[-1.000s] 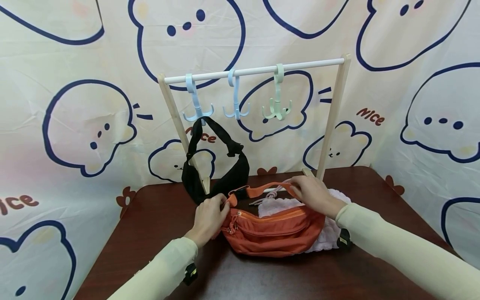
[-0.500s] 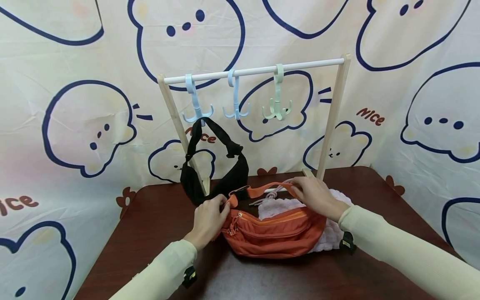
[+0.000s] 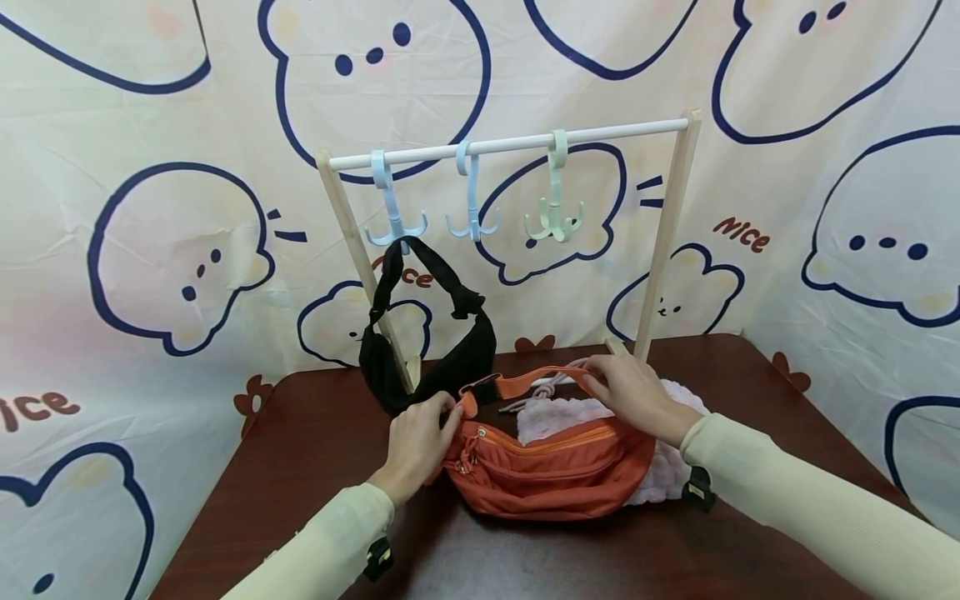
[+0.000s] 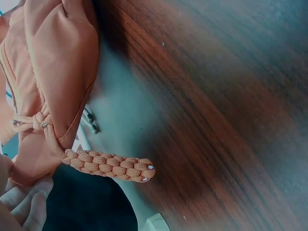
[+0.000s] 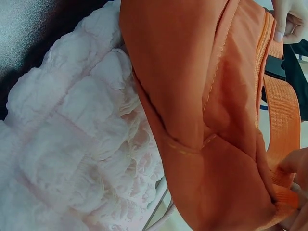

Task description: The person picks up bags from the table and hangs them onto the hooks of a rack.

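Note:
An orange waist bag (image 3: 555, 479) stands on the brown table, its zippers facing me in the head view. My left hand (image 3: 418, 446) pinches the strap's left end beside the black buckle (image 3: 482, 390). At the other end, my right hand (image 3: 636, 393) grips the orange strap (image 3: 528, 381), which arches above the bag. Behind the bag lies a pale puffy bag (image 5: 72, 139) with a cord (image 3: 546, 387), partly covered. From the bag's zipper hangs a braided orange pull (image 4: 113, 164) in the left wrist view. Some fingertips are hidden in the head view.
A rack with a white rod (image 3: 517, 143) stands at the back. On it hang two blue hooks (image 3: 393, 221) and a green hook (image 3: 555, 221). A black bag (image 3: 468, 350) hangs from the left blue hook, close to my left hand. Printed cloth (image 3: 187, 250) surrounds the table (image 3: 315, 442).
Very little differs. The orange bag and my right hand have shifted slightly right and down. Both hands keep their hold on the strap.

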